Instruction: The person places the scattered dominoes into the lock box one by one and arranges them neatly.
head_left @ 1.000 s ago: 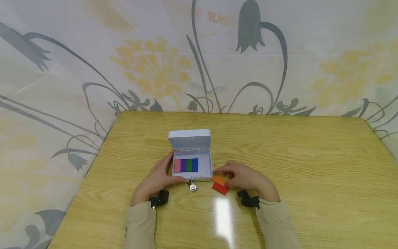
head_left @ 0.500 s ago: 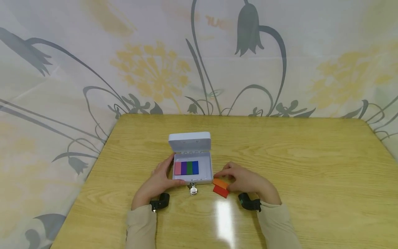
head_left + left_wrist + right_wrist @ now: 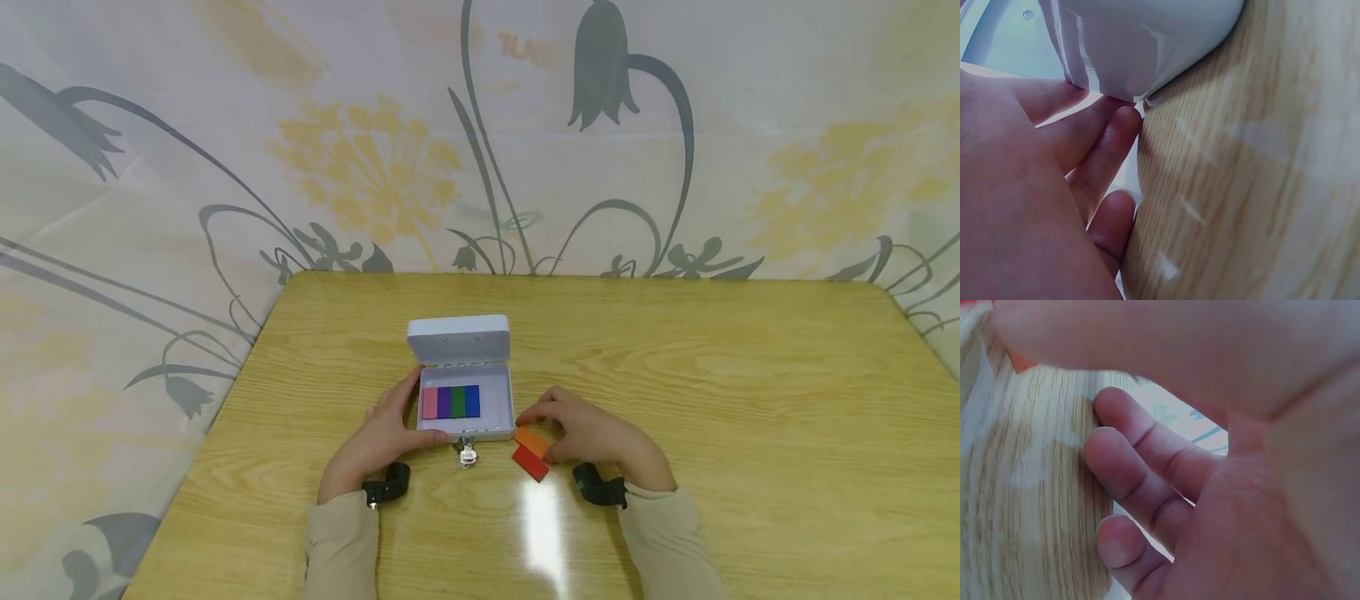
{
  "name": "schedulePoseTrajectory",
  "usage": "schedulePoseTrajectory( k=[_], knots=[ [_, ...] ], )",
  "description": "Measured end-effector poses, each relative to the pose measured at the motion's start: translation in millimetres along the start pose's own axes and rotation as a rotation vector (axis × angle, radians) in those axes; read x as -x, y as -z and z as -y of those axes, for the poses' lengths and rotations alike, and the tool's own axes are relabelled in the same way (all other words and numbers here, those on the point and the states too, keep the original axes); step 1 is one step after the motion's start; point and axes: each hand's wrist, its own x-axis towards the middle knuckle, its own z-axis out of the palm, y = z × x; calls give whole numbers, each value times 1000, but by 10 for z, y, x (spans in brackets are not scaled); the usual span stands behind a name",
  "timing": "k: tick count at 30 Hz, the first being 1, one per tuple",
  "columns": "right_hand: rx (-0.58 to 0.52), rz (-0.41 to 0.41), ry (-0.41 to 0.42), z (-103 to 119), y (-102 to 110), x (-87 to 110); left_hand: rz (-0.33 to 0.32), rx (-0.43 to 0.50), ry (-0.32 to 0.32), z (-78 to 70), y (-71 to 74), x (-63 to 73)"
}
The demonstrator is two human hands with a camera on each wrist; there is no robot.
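Observation:
A small white metal box [image 3: 497,408] stands on the table with its lid [image 3: 459,340] raised. Pink [image 3: 430,403], purple [image 3: 445,402], green [image 3: 458,402] and blue [image 3: 472,401] strips lie side by side inside it. My left hand [image 3: 382,429] grips the box's left side, thumb on the front edge and fingers at the back left; in the left wrist view its fingertips meet the white wall [image 3: 1141,44]. Beside the box's front right corner, my right hand [image 3: 588,429] pinches an orange strip [image 3: 534,442] between thumb and index finger. A red strip [image 3: 530,463] lies partly under the orange one.
A small lock with keys [image 3: 467,454] hangs at the box's front. The wood-grain table [image 3: 712,375] runs back to a wall covering with a flower print [image 3: 525,167]. Each wrist wears a black camera, the right one [image 3: 597,485] close to the strips.
The red strip has turned a little and shows more from under the orange strip. My right hand has barely shifted, and the left keeps its hold on the box.

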Motion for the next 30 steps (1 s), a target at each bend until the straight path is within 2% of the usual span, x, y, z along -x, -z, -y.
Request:
schedulePoseTrajectory(
  k=[8,14,18,25,30],
  knots=[
    [-2,-8,-16,7,1,-13,0,4,-10,13,-4,-18],
    [-8,-33,-66,31,-2,-12,5,5,-10,16,-3,-10],
    [30,-61,-97,24,-7,-39,1,18,-26,-4,7,-5],
    [69,-98,-78,-3,-8,-44,5,12,-27,-13,6,0],
    [58,-86,-82,5,-3,-41,8,4,-21,-12,8,1]
  ],
)
